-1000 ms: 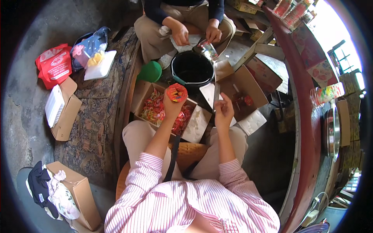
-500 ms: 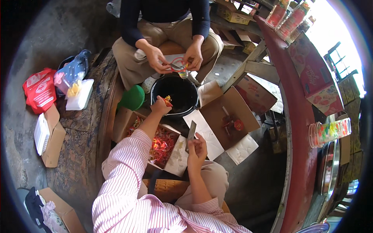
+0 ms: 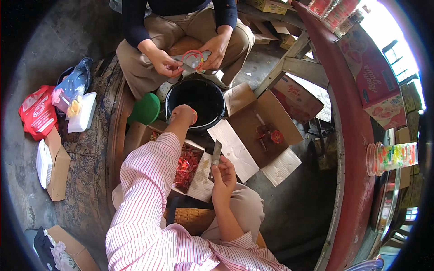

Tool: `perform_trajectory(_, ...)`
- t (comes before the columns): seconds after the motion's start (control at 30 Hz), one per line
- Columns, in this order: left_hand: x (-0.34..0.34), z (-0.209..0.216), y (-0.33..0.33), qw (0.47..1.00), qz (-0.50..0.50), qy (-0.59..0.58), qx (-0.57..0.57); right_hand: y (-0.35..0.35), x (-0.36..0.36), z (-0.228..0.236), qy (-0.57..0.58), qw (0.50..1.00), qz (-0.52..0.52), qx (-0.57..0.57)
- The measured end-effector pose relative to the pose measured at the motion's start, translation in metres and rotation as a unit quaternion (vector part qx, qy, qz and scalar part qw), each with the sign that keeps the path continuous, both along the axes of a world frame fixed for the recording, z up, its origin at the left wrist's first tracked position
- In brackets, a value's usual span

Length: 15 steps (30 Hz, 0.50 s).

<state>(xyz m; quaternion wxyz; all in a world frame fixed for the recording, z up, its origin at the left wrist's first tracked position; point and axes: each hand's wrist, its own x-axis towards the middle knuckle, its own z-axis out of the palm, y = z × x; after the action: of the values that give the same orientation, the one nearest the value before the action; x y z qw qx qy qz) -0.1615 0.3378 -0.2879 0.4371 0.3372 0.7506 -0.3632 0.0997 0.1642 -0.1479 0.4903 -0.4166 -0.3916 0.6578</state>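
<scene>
My left hand (image 3: pixel 182 116) reaches over the near left rim of a black bucket (image 3: pixel 171 97). Its fingers point into the bucket and are mostly hidden, with a bit of red showing beside them. In my right hand (image 3: pixel 224 180) is a flat grey metal blade (image 3: pixel 216 156), held upright between thumb and fingers. An open carton (image 3: pixel 202 180) stands below my left forearm, full of red strips (image 3: pixel 187 167), apparently plastic. Across the bucket, a co-worker's hands (image 3: pixel 212 50) hold a clear plastic piece with a red ring (image 3: pixel 193 55) and a grey blade.
Right of the bucket is an open carton (image 3: pixel 244 122) with a few red pieces inside. A green bowl (image 3: pixel 147 108) is at the bucket's left. A patterned bench (image 3: pixel 86 167) runs along the left, a red-topped ledge (image 3: pixel 355 180) with plastic jars (image 3: pixel 393 156) along the right.
The view has shifted, moving most things slightly left. My left hand has turned down at the bucket, hiding its red and yellow piece. The co-worker's hands have raised the red ring.
</scene>
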Motion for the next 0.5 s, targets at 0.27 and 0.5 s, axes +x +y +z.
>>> perform_trajectory(0.27, 0.037, 0.059, -0.004, 0.943, 0.096, 0.100, 0.303, 0.009, 0.007, -0.008, 0.000, 1.000, -0.020, -0.005)
perform_trajectory(0.5, 0.018, 0.039, -0.020, 0.898, 0.015, 0.092, 0.431, 0.006, 0.004, -0.008, 0.018, 1.000, -0.008, -0.003)
